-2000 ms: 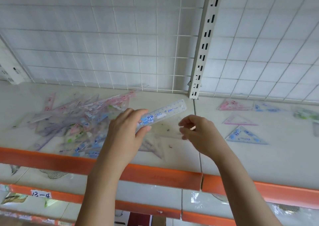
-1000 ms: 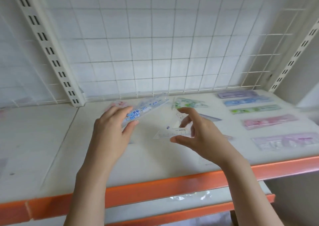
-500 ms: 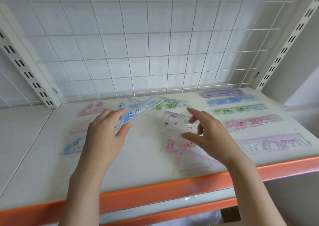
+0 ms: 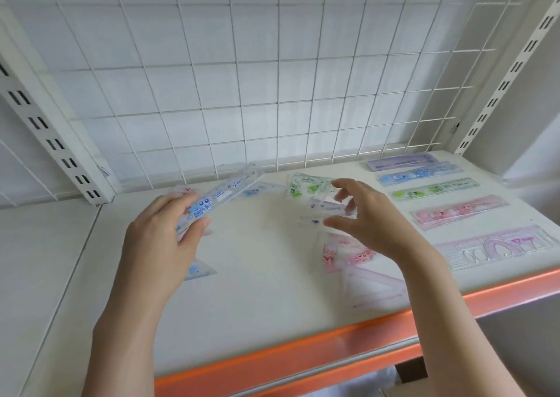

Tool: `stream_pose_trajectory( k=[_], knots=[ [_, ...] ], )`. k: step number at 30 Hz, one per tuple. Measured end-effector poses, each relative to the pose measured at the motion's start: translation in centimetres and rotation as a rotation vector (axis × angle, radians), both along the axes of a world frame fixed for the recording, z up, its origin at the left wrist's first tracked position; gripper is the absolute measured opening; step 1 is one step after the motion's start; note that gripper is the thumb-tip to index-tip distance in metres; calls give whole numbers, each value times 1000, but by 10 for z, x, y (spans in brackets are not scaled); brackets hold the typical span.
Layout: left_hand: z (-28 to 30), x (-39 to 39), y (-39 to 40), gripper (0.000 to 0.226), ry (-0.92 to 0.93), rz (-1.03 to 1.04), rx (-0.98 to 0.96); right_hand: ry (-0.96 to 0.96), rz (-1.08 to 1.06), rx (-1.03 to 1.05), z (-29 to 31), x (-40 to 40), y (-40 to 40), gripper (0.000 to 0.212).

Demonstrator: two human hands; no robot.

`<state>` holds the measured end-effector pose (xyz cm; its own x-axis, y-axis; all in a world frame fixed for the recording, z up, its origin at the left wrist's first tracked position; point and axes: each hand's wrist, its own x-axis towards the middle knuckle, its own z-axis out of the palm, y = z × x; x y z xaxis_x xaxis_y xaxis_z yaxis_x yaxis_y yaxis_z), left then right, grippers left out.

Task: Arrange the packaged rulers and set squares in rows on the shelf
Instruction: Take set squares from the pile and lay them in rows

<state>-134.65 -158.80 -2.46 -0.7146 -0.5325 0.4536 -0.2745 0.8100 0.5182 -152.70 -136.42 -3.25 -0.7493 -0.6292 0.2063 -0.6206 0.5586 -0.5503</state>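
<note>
Now, view: it has swung off the loose pile seen two seconds back and settled on the right-hand bay of the shelf (image 4: 242,312), where the sorting is happening.
Landmark: the ruler row (image 4: 454,212), five packaged rulers lying parallel at the shelf's right end.
Left hand (image 4: 163,245): well left of the ruler row, thumb and fingers still pinching the blue packaged ruler (image 4: 224,196), held up off the shelf and slanting toward the wire grid (image 4: 272,78).
Right hand (image 4: 372,227): just left of the ruler row, grip loosely spread, fingertips around a clear packaged set square (image 4: 325,212); whether it is truly pinched, I cannot tell.
Change: half a second ago that hand sat lower; it has reached in over the set squares.
Set squares: green one (image 4: 306,186) behind the right hand, pink one (image 4: 348,254) below it, all left of the ruler row.
Meaning: the blue ruler probably joins the row next; the set squares are not yet lined up.
</note>
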Motion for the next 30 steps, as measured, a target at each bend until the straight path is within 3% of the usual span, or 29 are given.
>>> stream_pose_trajectory(
  k=[14,30],
  knots=[
    [2,65,-46,35,-6,185,20,-49,352,45,-3,95,-107,64],
    [-16,109,-49,35,-62,232,88,44,432,287,-19,177,-126,68]
  ],
)
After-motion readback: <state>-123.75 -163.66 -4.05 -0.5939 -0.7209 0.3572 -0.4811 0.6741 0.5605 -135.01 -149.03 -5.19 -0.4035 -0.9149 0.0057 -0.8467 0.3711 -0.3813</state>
